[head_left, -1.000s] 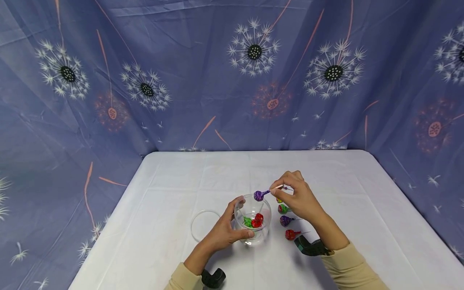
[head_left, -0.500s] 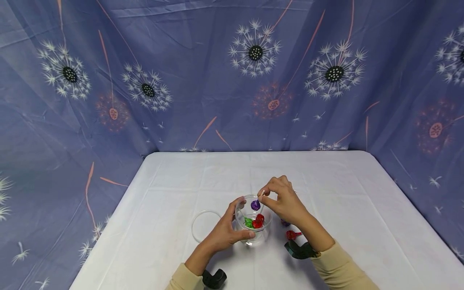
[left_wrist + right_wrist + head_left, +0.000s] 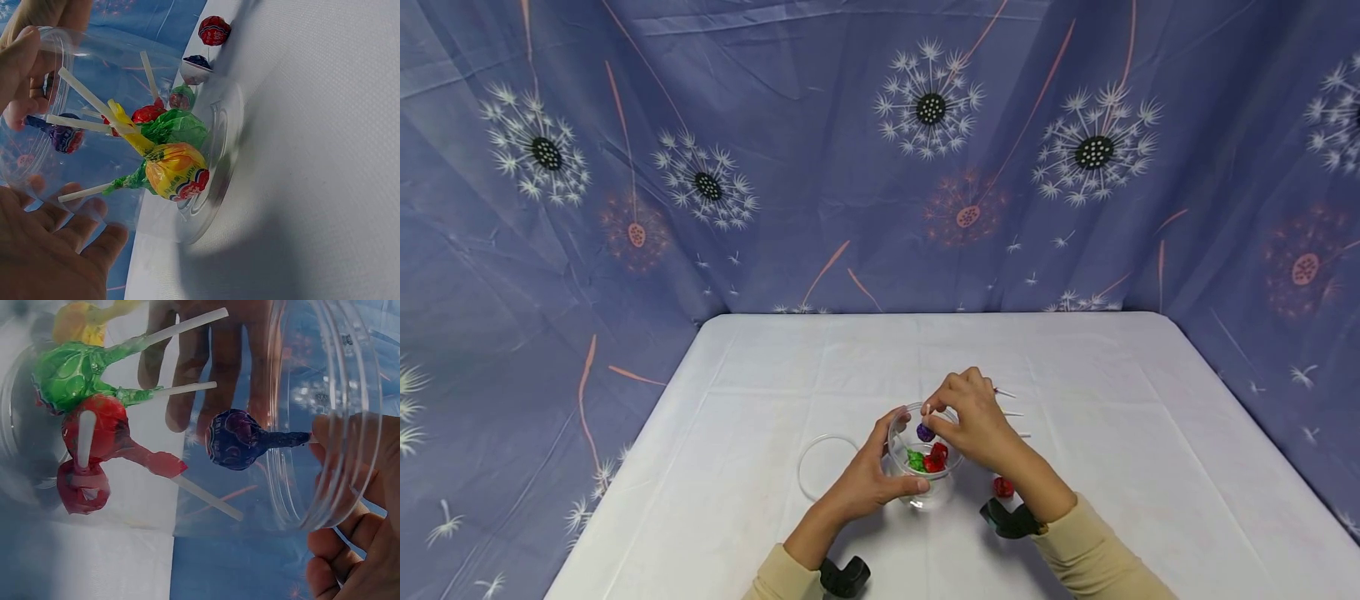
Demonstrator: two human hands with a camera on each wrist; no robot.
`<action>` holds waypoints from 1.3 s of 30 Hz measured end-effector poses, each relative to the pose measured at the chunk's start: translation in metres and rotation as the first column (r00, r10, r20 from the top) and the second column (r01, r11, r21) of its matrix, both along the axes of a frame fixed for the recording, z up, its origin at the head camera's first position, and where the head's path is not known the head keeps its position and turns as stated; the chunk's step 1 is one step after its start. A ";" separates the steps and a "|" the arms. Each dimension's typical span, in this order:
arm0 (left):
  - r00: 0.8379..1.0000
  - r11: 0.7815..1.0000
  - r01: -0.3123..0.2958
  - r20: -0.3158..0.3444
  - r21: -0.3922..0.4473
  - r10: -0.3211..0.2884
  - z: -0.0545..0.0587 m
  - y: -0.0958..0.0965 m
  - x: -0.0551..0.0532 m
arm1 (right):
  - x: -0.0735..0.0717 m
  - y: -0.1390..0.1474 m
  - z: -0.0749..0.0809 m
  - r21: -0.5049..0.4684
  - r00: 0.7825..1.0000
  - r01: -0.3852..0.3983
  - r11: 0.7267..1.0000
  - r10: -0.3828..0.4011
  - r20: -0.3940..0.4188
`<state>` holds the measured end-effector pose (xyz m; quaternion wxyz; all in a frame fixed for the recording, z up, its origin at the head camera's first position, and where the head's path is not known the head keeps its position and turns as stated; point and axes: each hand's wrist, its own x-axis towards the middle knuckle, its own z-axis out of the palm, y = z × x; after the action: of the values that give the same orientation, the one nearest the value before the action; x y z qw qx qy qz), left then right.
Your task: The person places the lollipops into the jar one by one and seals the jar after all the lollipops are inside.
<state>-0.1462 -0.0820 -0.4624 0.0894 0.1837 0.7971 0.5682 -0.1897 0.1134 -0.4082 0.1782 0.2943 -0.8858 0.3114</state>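
A clear plastic jar (image 3: 929,498) stands on the white cloth, and my left hand (image 3: 872,482) grips it around the side with thumb and fingers. My right hand (image 3: 976,423) is at the jar's mouth, pinching the stick end of a purple lollipop (image 3: 236,439). The purple head hangs inside the jar, just below the rim and apart from the candy underneath. At the jar's bottom lie a yellow lollipop (image 3: 176,170), green lollipops (image 3: 70,376) and red ones (image 3: 100,428), their white sticks pointing toward the mouth.
Left of the jar lies a clear round lid (image 3: 800,477), flat on the table (image 3: 760,400). Right of it more lollipops form a row, partly behind my right arm; a red lollipop (image 3: 1003,487) is nearest. A patterned blue curtain (image 3: 820,208) hangs behind.
My right hand has moved left and lowered the purple lollipop from above the rim into the jar's mouth, turning its head downward. The left hand keeps its grip on the jar.
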 end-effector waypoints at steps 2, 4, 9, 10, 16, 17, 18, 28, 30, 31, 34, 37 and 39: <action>1.000 1.000 -0.001 0.002 -0.001 0.001 0.000 0.000 0.000 | 0.000 -0.001 -0.001 0.017 1.000 0.005 1.000 -0.005 -0.018; 1.000 1.000 0.000 0.002 0.000 0.000 0.000 0.001 0.000 | 0.000 -0.001 -0.001 0.026 1.000 0.007 1.000 -0.007 -0.029; 1.000 1.000 0.000 0.005 -0.005 0.000 -0.001 0.002 -0.001 | 0.001 -0.001 -0.001 0.050 0.999 0.011 0.999 -0.009 -0.051; 1.000 1.000 0.001 0.005 -0.005 -0.001 -0.001 0.002 -0.001 | 0.001 -0.001 -0.002 0.054 0.998 0.011 0.998 -0.008 -0.054; 1.000 1.000 0.007 -0.005 -0.008 -0.007 -0.001 0.003 -0.002 | 0.001 0.003 0.000 0.042 0.997 0.012 0.999 -0.008 -0.082; 1.000 1.000 0.007 -0.007 -0.009 -0.007 -0.001 0.003 -0.001 | 0.001 0.004 0.001 0.034 0.996 0.012 0.999 -0.009 -0.088; 1.000 1.000 0.006 -0.008 -0.010 -0.006 -0.001 0.003 -0.001 | 0.002 0.005 0.002 0.022 0.996 0.010 1.000 -0.008 -0.088; 1.000 1.000 0.001 0.008 -0.003 -0.001 0.000 0.002 -0.001 | 0.005 0.025 0.010 -0.046 0.993 0.045 0.998 -0.050 -0.109; 1.000 1.000 -0.002 0.012 -0.004 0.002 -0.001 0.002 -0.001 | 0.005 0.031 0.011 -0.052 0.992 0.060 0.997 -0.066 -0.104; 1.000 1.000 -0.003 0.015 -0.003 0.003 -0.002 0.002 -0.001 | 0.005 0.033 0.011 -0.054 0.993 0.069 0.996 -0.074 -0.097; 1.000 1.000 -0.006 0.025 0.003 0.006 -0.003 0.002 -0.001 | 0.006 0.041 0.009 -0.060 0.992 0.090 0.994 -0.095 -0.085; 0.999 1.000 -0.011 0.034 0.004 0.011 -0.003 0.002 -0.001 | 0.006 0.048 0.006 -0.074 0.992 0.106 0.992 -0.111 -0.067; 0.999 1.000 -0.013 0.034 0.004 0.013 -0.004 0.002 -0.001 | 0.007 0.052 0.005 -0.082 0.991 0.122 0.989 -0.126 -0.046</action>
<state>-0.1474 -0.0801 -0.4660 0.0990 0.1689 0.7955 0.5735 -0.1825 0.1659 -0.4036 0.2315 0.2392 -0.8845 0.3268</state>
